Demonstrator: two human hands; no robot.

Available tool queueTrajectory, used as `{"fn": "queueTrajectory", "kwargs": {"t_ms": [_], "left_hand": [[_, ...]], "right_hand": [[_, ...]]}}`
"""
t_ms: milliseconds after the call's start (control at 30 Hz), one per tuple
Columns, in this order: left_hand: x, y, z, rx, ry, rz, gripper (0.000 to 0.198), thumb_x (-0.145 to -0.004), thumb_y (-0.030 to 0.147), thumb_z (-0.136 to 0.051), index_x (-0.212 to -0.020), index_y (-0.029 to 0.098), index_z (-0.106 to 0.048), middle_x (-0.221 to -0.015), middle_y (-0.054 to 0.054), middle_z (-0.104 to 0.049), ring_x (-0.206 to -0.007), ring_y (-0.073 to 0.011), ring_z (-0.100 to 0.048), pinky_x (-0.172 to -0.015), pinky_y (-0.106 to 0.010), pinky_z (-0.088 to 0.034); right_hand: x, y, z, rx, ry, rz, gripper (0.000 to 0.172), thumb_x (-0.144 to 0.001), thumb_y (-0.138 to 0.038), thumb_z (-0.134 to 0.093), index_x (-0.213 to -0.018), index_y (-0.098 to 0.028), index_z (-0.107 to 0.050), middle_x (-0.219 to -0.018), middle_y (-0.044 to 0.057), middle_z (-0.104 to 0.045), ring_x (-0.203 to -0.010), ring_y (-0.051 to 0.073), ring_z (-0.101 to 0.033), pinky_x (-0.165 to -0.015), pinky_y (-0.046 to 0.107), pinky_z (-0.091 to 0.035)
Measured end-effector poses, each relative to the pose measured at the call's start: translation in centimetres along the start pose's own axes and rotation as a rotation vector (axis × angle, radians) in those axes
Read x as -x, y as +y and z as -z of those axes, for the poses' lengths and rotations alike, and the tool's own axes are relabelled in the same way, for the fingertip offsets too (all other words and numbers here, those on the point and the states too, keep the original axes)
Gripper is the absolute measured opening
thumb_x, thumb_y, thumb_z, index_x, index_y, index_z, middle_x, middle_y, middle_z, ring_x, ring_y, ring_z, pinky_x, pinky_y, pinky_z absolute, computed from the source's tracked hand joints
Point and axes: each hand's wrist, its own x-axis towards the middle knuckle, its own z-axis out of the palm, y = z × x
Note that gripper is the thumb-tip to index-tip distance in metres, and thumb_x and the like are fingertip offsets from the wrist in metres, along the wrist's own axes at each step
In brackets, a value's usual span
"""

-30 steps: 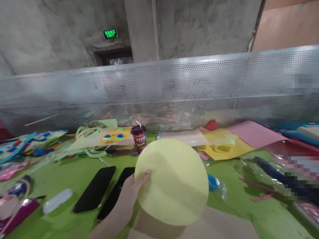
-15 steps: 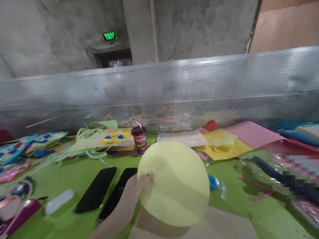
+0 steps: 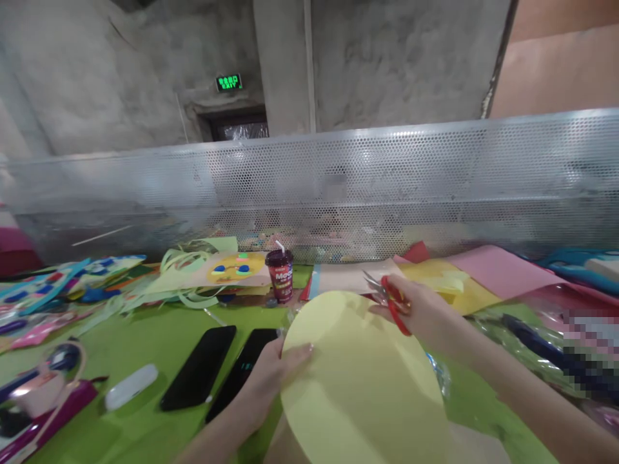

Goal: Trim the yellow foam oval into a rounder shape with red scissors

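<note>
A large pale yellow paper disc (image 3: 362, 380) is held up over the green table (image 3: 193, 312). My left hand (image 3: 275, 367) pinches its left edge, thumb on the front face. My right hand (image 3: 409, 303) grips red-handled scissors (image 3: 397, 306) just behind the disc's upper right edge, with the blades pointing up and left, slightly apart. Below the disc, partly hidden, lies a beige sheet (image 3: 476, 446).
Two black phones (image 3: 199, 367) (image 3: 246, 364) and a white case (image 3: 131, 386) lie left of the disc. Behind it stand a dark cup with a straw (image 3: 281, 277), coloured papers (image 3: 505, 270) and a perforated metal barrier (image 3: 367, 187). Plastic wrap lies right.
My right hand has come into view from the right, holding the scissors. The disc has moved lower and nearer, still in my left hand. The camera view has shifted slightly.
</note>
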Motion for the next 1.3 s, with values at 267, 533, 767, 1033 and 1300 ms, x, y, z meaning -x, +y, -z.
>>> {"fn": "queueTrajectory", "kwargs": {"t_ms": [267, 533, 767, 1033, 1300], "left_hand": [[0.3, -0.3, -0.1, -0.073, -0.081, 0.014, 0.031, -0.067, 0.032, -0.066, -0.088, 0.008, -0.065, -0.079, -0.012, -0.068, -0.065, -0.0207, -0.063, -0.058, -0.027, -0.048], [0.1, 0.8, 0.1, -0.045, 0.063, -0.032, 0.04, -0.066, 0.035, -0.066, -0.095, 0.008, -0.064, -0.095, -0.015, -0.066, -0.085, -0.0259, -0.062, -0.076, -0.032, -0.048], [-0.7, 0.8, 1.3, -0.114, 0.246, -0.057, 0.035, -0.062, 0.034, -0.069, -0.085, 0.008, -0.065, -0.082, -0.013, -0.068, -0.069, -0.0254, -0.064, -0.06, -0.031, -0.051], [0.1, 1.1, 0.6, -0.165, 0.22, -0.005, 0.033, -0.06, 0.03, -0.071, -0.085, 0.009, -0.065, -0.082, -0.013, -0.068, -0.068, -0.0258, -0.064, -0.059, -0.031, -0.052], [-0.1, 0.2, 0.8, -0.178, 0.147, 0.006, 0.031, -0.06, 0.03, -0.071, -0.082, 0.009, -0.065, -0.082, -0.014, -0.068, -0.067, -0.0252, -0.065, -0.059, -0.03, -0.052]], "right_hand": [[0.0, 0.4, -1.4, -0.382, -0.298, -0.153, 0.022, -0.065, -0.037, -0.059, -0.072, -0.018, -0.05, -0.065, 0.002, -0.056, -0.056, 0.012, -0.051, -0.049, 0.023, -0.041], [0.2, -0.1, -0.9, -0.565, 0.141, -0.304, 0.029, -0.061, -0.043, -0.062, -0.07, -0.019, -0.048, -0.062, -0.001, -0.053, -0.052, 0.01, -0.048, -0.048, 0.022, -0.04], [4.5, 3.5, -1.2, -0.4, -0.047, -0.408, 0.032, -0.068, -0.049, -0.054, -0.067, -0.017, -0.049, -0.049, -0.004, -0.047, -0.043, 0.011, -0.045, -0.044, 0.024, -0.038], [5.4, 4.1, -1.0, -0.328, -0.223, -0.419, 0.029, -0.072, -0.042, -0.048, -0.058, -0.02, -0.037, -0.045, -0.006, -0.041, -0.039, 0.009, -0.044, -0.041, 0.022, -0.038], [5.7, 3.9, -1.4, -0.297, -0.254, -0.418, 0.019, -0.072, -0.035, -0.044, -0.064, -0.018, -0.045, -0.047, -0.005, -0.043, -0.042, 0.01, -0.044, -0.039, 0.02, -0.038]]}}
